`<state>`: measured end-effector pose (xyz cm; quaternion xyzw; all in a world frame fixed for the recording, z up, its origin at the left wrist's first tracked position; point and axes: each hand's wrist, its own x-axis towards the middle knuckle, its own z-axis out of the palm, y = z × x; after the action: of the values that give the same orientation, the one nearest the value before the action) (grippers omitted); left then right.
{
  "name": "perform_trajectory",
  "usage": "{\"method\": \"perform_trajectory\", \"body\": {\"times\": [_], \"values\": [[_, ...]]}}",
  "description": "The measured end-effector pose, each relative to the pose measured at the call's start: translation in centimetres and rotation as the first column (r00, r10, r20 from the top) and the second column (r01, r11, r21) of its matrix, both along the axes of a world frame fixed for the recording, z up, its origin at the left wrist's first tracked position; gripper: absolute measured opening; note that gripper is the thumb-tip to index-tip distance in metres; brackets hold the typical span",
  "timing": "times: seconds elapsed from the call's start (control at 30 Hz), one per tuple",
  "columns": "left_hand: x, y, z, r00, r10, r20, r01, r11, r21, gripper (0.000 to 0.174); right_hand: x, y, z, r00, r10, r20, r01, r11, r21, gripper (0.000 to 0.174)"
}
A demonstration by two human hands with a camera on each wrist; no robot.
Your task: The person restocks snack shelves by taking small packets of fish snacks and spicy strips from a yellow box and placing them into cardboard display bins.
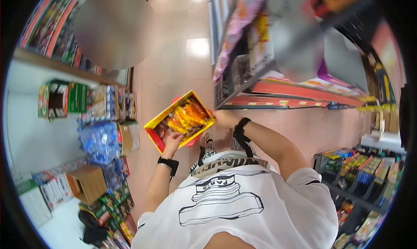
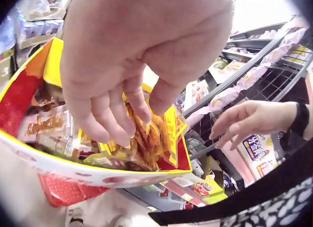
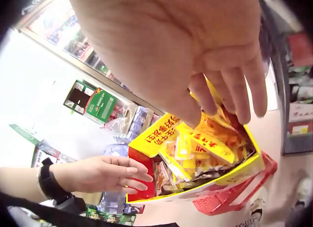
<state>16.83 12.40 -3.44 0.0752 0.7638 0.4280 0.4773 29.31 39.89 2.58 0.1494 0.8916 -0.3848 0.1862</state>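
A yellow-rimmed, red-lined box (image 1: 155,139) holds orange and yellow snack packets (image 1: 186,117) and darker clear packets (image 2: 51,129). My left hand (image 1: 173,144) is over the box's near left side; in the left wrist view its fingers (image 2: 110,109) hang loosely bent over the packets, with no packet visibly held. The right wrist view shows the left hand (image 3: 110,173) with fingers nearly straight at the red end. My right hand (image 1: 226,118) is beside the opposite end, its fingers (image 3: 237,90) extended and slightly spread; whether they touch the box is unclear.
Beneath the box is a red plastic object (image 3: 230,195). Cartons (image 1: 87,184) and blue-wrapped packs (image 1: 99,141) line the left side. A shelf with red edging (image 1: 286,89) stands at the upper right, another stocked rack (image 1: 360,175) at the lower right. Tiled floor (image 1: 167,66) runs between.
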Motion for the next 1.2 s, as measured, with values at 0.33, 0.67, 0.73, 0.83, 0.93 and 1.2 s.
{"method": "perform_trajectory", "body": {"times": [0.33,0.67,0.73,0.83,0.93,1.2], "values": [[3.4,11.6,10.7,0.866,-0.362,-0.343,0.413,0.907,0.085,0.021,21.6,8.3,4.8,0.927,-0.371,-0.060,0.374,0.899,0.226,0.029],[21.6,27.5,19.8,0.289,-0.831,-0.475,0.947,0.322,0.013,0.040,44.2,11.1,6.7,0.649,-0.761,-0.024,0.761,0.648,0.038,0.031],[24.7,30.1,20.8,0.185,-0.828,-0.530,0.975,0.223,-0.007,0.041,47.7,12.1,7.3,0.585,-0.810,-0.046,0.811,0.584,0.035,0.030],[28.5,33.1,23.2,0.033,-0.782,-0.622,0.996,0.077,-0.044,0.042,52.0,13.7,9.5,0.495,-0.864,-0.092,0.869,0.494,0.027,0.028],[31.2,35.3,25.1,-0.016,-0.737,-0.675,0.996,0.050,-0.078,0.042,54.3,15.8,11.9,0.427,-0.887,-0.176,0.896,0.441,-0.049,0.025],[32.8,40.5,31.1,-0.047,-0.770,-0.636,0.997,0.001,-0.075,0.041,53.7,23.2,20.0,0.170,-0.866,-0.471,0.853,0.369,-0.371,0.020]]}}
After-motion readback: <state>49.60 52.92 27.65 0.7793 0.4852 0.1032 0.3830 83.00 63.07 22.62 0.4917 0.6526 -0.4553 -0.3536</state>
